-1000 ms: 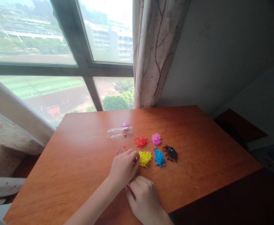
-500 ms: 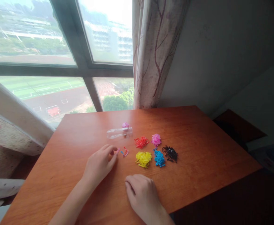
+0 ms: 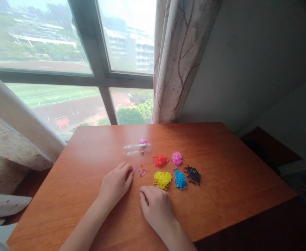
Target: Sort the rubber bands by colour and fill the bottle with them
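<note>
My left hand (image 3: 117, 180) rests on the table with its fingers curled, thumb and index finger closed at the near end of a pink rubber band (image 3: 134, 169). Just right of it lie a few loose bands (image 3: 143, 170), red, pink and blue. My right hand (image 3: 157, 202) is loosely closed on the wood, with nothing showing in it. Beyond it are small piles of similar looped bands: yellow (image 3: 162, 179), blue (image 3: 180, 179), black (image 3: 192, 174), red (image 3: 160, 160) and pink (image 3: 177, 158). The undersides of both hands are hidden.
A clear plastic bottle-like container (image 3: 133, 149) lies on its side behind the piles, beside a purple object (image 3: 143, 141). The wooden table (image 3: 234, 167) reaches the window (image 3: 99, 75). Curtains (image 3: 174, 62) hang at both sides of the glass.
The view has shifted slightly, so the scene sits further right. My left thumb and index finger look closer together at the pink rubber band. My right hand sits slightly nearer the yellow pile.
</note>
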Tool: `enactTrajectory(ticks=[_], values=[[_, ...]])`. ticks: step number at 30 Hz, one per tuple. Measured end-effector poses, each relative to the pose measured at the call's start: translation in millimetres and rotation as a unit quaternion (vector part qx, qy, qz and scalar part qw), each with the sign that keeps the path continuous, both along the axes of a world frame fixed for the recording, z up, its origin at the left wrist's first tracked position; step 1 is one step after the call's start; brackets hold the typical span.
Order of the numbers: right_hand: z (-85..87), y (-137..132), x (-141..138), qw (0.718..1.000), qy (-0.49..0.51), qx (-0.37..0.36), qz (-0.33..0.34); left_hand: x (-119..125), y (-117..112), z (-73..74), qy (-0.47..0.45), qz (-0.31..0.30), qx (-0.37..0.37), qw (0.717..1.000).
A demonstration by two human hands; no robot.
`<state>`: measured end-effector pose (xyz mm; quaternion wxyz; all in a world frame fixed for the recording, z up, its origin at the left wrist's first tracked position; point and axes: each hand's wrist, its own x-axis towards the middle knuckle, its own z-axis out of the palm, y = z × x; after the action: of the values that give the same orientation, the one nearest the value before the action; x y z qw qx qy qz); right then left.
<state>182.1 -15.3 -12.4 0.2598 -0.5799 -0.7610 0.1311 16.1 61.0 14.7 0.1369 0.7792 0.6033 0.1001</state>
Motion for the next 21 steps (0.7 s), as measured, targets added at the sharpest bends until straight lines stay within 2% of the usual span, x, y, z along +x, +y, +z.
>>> enactTrajectory(ticks=[10, 13, 17, 19, 21], values=[[-3.3, -1.5, 1.6, 1.0, 0.024, 0.001, 0.014, -6.0, 6.9, -7.0, -0.138, -0.016, 0.01, 0.99], [-2.5, -0.2, 3.1, 0.998, 0.066, 0.008, 0.003, -1.6, 5.9, -3.8, -0.192, -0.046, 0.006, 0.98], [4.8, 5.6, 12.7, 0.991, 0.121, 0.026, -0.049, 6.5, 0.5, 5.3, -0.252, -0.104, -0.017, 0.962], [11.5, 10.3, 19.4, 0.991, 0.116, 0.027, -0.068, 10.0, -2.6, 9.8, -0.265, -0.129, -0.032, 0.955], [18.4, 15.2, 24.8, 0.994, 0.095, 0.018, -0.059, 12.5, -5.1, 12.9, -0.267, -0.152, -0.049, 0.95]])
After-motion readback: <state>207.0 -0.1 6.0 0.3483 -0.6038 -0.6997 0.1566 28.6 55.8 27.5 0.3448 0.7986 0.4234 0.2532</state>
